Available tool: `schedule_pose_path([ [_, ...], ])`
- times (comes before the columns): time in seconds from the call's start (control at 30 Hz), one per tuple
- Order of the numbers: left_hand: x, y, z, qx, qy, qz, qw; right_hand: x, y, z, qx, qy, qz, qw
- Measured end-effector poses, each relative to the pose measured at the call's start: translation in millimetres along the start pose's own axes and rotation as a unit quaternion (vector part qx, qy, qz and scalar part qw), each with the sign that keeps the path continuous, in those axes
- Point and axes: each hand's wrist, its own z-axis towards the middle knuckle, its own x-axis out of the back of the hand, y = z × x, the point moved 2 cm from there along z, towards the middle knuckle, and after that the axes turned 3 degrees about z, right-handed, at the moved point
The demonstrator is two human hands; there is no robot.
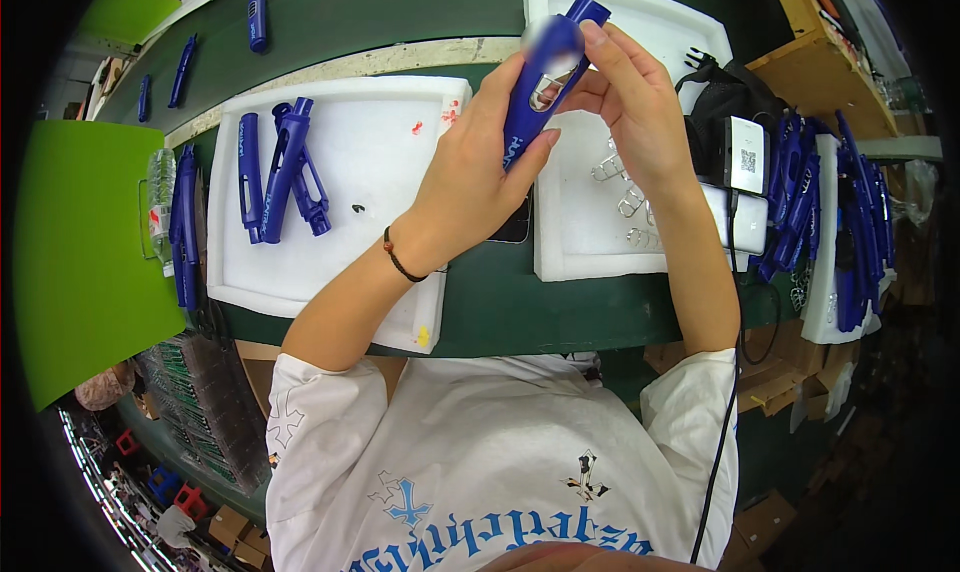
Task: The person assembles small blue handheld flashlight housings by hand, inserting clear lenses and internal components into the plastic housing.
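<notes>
A blue plastic casing (529,105) is held up, tilted, in front of me, over the gap between two white foam trays. My left hand (478,162) is closed around its lower part. My right hand (633,102) grips near its top end, the thumb against the side and the fingers partly hidden behind. Through the casing's long opening shows a shiny metal part (549,90). Below my right hand, bent metal wire clips (630,202) lie in the right foam tray (590,263). Several similar blue casings (287,172) rest in the left foam tray (345,272).
A dark phone (514,222) lies between the trays. A white box with a cable (744,155) and a black bag (728,92) sit on the right, near stacked blue casings (795,197). On the left are a plastic bottle (160,207) and a green panel (90,242).
</notes>
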Motion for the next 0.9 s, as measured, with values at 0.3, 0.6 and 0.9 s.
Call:
schedule_pose_path([
  [0.3, 1, 5, -3, 0.033, -0.017, -0.001, 0.999, 4, -5, -1, 0.002, -0.015, -0.056, 0.998],
  [0.6, -4, 4, -4, -0.016, -0.031, 0.006, 0.999, 19, -4, 0, -0.06, -0.029, -0.134, 0.989],
  [0.9, 2, -12, 5, 0.0, -0.05, -0.014, 0.999, 17, 5, 3, -0.056, -0.081, -0.077, 0.992],
])
